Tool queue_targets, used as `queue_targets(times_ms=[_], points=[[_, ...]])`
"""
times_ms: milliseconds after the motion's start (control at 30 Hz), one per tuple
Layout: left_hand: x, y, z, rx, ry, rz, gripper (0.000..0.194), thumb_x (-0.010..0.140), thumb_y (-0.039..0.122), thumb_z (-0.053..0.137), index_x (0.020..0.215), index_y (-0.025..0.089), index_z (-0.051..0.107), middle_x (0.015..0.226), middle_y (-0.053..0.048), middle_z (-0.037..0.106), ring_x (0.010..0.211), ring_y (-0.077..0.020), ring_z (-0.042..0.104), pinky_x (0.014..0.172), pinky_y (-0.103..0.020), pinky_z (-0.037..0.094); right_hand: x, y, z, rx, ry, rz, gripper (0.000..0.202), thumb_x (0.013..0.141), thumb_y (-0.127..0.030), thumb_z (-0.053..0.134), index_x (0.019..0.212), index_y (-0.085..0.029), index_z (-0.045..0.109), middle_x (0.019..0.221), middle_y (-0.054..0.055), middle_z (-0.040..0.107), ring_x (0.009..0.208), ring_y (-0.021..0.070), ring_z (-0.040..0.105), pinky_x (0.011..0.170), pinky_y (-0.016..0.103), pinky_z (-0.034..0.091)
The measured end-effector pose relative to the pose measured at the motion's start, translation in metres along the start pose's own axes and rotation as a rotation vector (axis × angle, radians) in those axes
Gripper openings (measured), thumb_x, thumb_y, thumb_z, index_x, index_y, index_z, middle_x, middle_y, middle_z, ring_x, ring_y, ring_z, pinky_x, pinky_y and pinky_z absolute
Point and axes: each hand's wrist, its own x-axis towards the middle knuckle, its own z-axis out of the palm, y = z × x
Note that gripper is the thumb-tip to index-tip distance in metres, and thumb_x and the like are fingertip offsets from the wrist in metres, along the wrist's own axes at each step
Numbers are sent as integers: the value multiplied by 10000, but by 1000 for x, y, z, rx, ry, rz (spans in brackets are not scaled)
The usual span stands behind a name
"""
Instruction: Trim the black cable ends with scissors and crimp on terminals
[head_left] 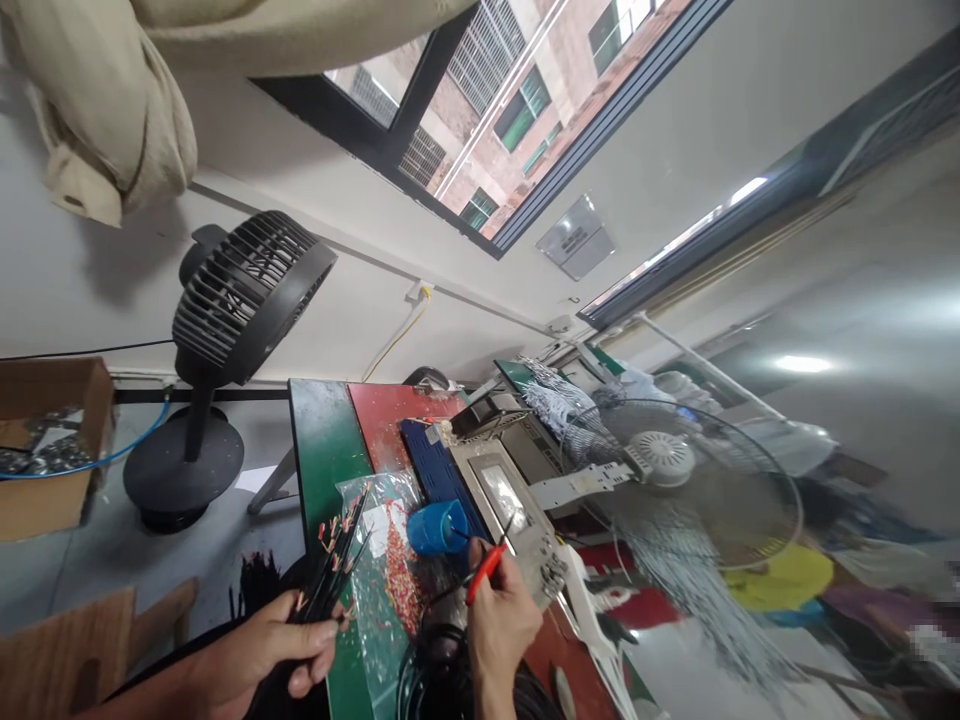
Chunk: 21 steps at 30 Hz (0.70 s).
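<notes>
My left hand (281, 645) is closed around a bundle of black wires (335, 565) whose stripped ends show red and copper tips. My right hand (504, 610) grips red-handled tweezers or pliers (487, 572), with the dark tip pointing up and away. Just beyond it a blue cup (437, 527) lies beside a clear plastic bag (367, 620) with many small red and yellow bits (401, 580) on it. Coiled black cable (442, 670) sits between my hands at the near edge.
A metal bench device (499, 490) and a blue tray (435, 460) stand on the green table (322, 430). On the right is a large wire-caged fan (664, 458). A black fan (244, 300) stands at left, near a cardboard box (56, 510) and wooden stool (67, 650).
</notes>
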Motion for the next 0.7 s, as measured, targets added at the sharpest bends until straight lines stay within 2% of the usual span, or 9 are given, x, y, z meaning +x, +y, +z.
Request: queue_targets(times_ms=[100,267,367,467,567,633,700], points=[[-4,5,2,-21,-41,-1,272,709,387,675,866,184,583,610,18,543,509,-68,393,532,-211,271,-2,2,8,-49,-9,81,401,728,-595,467,680,-246,659,504,39,571,511,221,529,514,317,386],[-7,11,7,-53,-33,1,313,674,383,706,845,182,537,702,-3,551,572,-95,459,553,-225,305,-3,11,16,-58,10,80,411,722,-619,466,687,-259,662,508,28,565,506,211,508,517,305,364],[-10,15,10,-50,-37,6,332,654,385,724,832,180,535,708,-14,554,599,-117,492,580,-242,337,-5,10,14,18,-9,70,437,714,-626,480,693,-238,681,489,19,561,515,200,522,512,279,365],[-15,18,12,3,-22,25,338,658,407,723,824,171,546,715,-20,559,588,-112,475,572,-240,345,-9,6,3,118,21,48,483,726,-626,477,753,-200,704,519,17,596,536,182,539,511,247,376],[-14,16,9,122,22,79,317,721,438,668,825,159,561,655,1,524,529,-81,388,512,-215,310,-15,8,-16,188,91,8,512,763,-611,457,811,-162,697,579,8,617,557,155,533,528,216,383],[-8,14,5,188,58,94,325,735,460,649,805,155,561,580,25,471,506,-72,357,491,-201,303,-18,19,-32,209,169,-5,498,778,-588,462,814,-144,686,573,-1,595,530,134,501,529,206,379],[3,12,1,210,48,84,371,689,492,680,783,157,551,562,32,464,461,-59,341,443,-194,280,-21,40,-51,157,268,21,479,777,-573,467,807,-145,682,554,-2,572,504,127,472,528,211,376]])
